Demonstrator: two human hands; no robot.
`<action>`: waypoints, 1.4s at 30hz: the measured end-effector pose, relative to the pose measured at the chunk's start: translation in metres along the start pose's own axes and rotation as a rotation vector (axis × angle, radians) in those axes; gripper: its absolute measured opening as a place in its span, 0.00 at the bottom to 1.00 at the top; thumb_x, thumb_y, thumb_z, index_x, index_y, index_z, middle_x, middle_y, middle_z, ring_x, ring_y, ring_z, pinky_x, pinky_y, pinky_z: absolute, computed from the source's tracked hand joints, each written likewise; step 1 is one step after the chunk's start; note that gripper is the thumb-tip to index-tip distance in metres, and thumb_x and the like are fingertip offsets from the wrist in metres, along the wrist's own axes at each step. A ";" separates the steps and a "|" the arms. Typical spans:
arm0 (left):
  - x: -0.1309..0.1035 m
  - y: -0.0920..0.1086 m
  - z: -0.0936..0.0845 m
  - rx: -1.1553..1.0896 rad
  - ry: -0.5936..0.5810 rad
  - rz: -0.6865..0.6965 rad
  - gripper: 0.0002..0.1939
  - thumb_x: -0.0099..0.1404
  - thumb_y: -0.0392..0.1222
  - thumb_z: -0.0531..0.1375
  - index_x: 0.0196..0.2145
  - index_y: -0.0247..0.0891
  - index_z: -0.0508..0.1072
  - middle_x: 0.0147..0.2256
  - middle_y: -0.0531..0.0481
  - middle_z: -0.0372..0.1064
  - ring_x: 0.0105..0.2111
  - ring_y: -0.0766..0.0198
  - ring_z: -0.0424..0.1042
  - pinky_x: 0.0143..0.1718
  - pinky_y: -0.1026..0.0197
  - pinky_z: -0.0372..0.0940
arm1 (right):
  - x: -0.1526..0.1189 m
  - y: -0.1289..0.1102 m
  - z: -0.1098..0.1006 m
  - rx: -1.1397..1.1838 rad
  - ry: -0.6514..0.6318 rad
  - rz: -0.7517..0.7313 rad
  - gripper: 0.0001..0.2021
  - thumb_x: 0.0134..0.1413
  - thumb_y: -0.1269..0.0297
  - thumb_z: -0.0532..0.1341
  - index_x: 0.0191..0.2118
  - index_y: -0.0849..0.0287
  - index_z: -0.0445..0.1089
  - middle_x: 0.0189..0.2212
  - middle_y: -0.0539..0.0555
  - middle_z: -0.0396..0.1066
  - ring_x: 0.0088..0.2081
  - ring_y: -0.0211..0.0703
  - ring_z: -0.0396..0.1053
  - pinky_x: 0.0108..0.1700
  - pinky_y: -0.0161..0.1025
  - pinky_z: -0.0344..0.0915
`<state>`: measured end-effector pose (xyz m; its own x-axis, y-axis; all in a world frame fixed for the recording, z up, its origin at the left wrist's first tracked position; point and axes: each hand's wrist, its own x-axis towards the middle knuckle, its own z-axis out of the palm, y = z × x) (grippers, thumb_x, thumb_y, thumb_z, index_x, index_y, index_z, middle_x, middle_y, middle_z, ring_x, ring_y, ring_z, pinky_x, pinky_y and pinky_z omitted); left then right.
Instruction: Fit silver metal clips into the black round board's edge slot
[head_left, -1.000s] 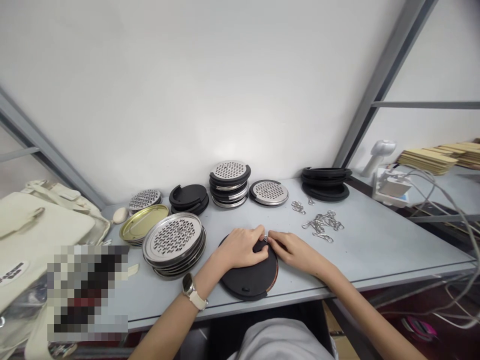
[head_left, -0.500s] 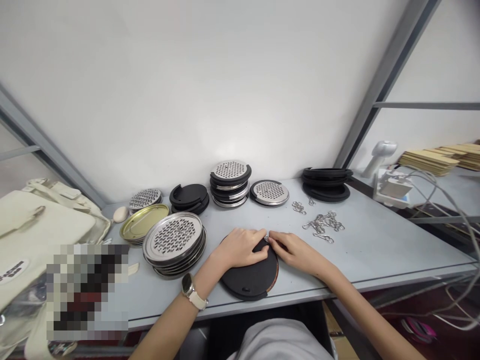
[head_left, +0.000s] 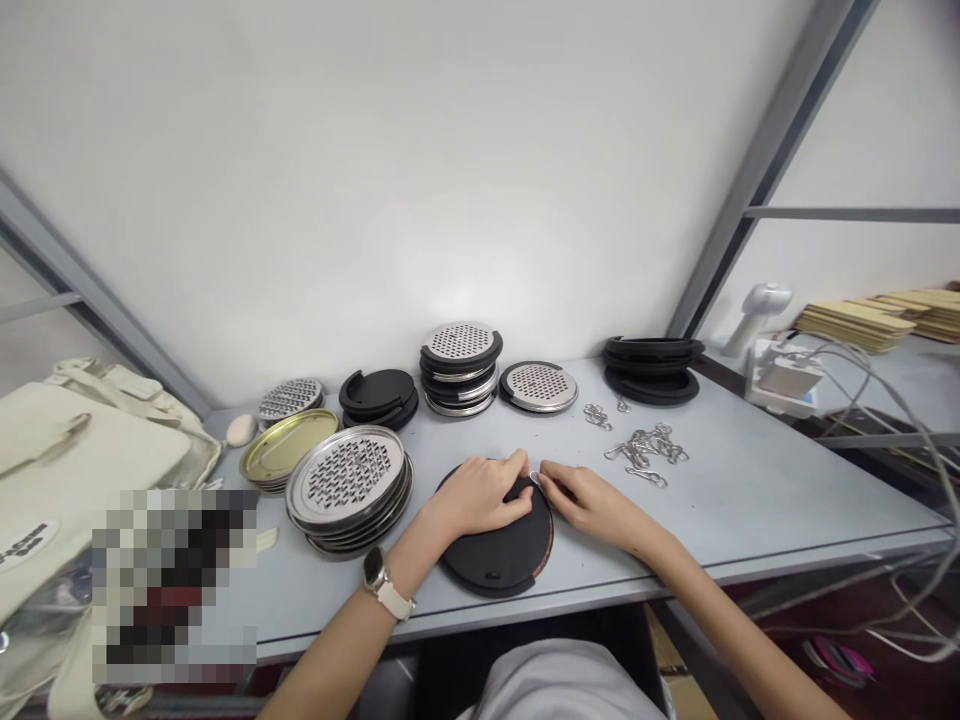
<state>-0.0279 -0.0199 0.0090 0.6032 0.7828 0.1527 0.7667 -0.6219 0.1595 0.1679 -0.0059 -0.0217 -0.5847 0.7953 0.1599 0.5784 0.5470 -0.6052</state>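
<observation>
A black round disc (head_left: 498, 555) with an orange-brown edge on its right lies on the table in front of me. My left hand (head_left: 484, 495) rests on its upper part, fingers curled over the far rim and thumb stretched toward the right. A small metal clip (head_left: 534, 477) shows at the disc's upper right edge. My right hand (head_left: 581, 500) pinches this clip between thumb and fingers. Several loose wire clips (head_left: 649, 447) lie in a heap to the right. Left of the disc stands a stack of round metal graters (head_left: 352, 480).
At the back are a stack of graters in black holders (head_left: 460, 370), a single grater (head_left: 538, 385), black round holders (head_left: 379, 395) and more black rings (head_left: 651, 370). Gold lids (head_left: 289, 447) and a cream bag (head_left: 97, 440) are left. A grey-white handheld device (head_left: 761, 310) stands right.
The disc has shifted very slightly, and a bit more of the metal clip shows between my two hands. My right hand still pinches it.
</observation>
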 end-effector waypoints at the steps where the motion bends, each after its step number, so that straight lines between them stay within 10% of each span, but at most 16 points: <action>1: 0.000 0.000 0.000 -0.006 0.004 -0.009 0.08 0.65 0.45 0.51 0.40 0.40 0.60 0.30 0.53 0.70 0.29 0.60 0.71 0.28 0.62 0.56 | 0.000 0.000 0.000 0.003 0.002 -0.001 0.13 0.64 0.63 0.45 0.28 0.57 0.58 0.21 0.47 0.60 0.22 0.36 0.56 0.28 0.34 0.54; 42: 0.000 0.002 -0.001 -0.050 0.017 0.021 0.08 0.62 0.45 0.54 0.38 0.41 0.65 0.29 0.54 0.70 0.28 0.63 0.69 0.27 0.63 0.54 | -0.002 0.001 0.000 0.016 -0.028 -0.005 0.16 0.62 0.63 0.47 0.23 0.58 0.57 0.18 0.46 0.58 0.21 0.35 0.53 0.25 0.33 0.49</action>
<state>-0.0262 -0.0209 0.0099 0.6149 0.7693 0.1732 0.7416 -0.6388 0.2048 0.1699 -0.0064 -0.0224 -0.6035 0.7847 0.1417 0.5660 0.5467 -0.6170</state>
